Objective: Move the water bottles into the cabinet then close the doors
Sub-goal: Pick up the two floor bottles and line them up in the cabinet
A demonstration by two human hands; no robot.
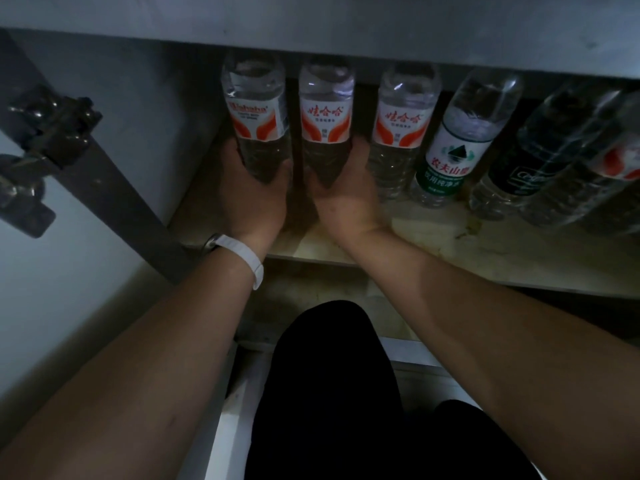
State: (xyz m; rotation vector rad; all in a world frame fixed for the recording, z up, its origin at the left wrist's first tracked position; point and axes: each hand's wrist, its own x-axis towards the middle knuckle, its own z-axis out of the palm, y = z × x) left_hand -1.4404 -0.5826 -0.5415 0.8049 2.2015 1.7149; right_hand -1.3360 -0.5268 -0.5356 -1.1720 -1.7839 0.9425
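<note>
Several clear water bottles stand in a row on the cabinet shelf (450,233). My left hand (258,199) is wrapped around the base of the leftmost red-and-white labelled bottle (256,112). My right hand (346,192) grips the base of the second red-and-white labelled bottle (326,112). To their right stand a third red-and-white bottle (401,129), a green-labelled bottle (453,150), a dark-labelled bottle (533,157) and one more at the frame's edge (609,174). The caps are hidden behind the cabinet's upper panel (346,36).
The left cabinet door (52,271) hangs open, its metal hinge (52,133) at the left. The cabinet's left inner wall (166,109) is close beside the leftmost bottle. My knees in dark trousers (329,393) are below the shelf front. A white band (249,258) circles my left wrist.
</note>
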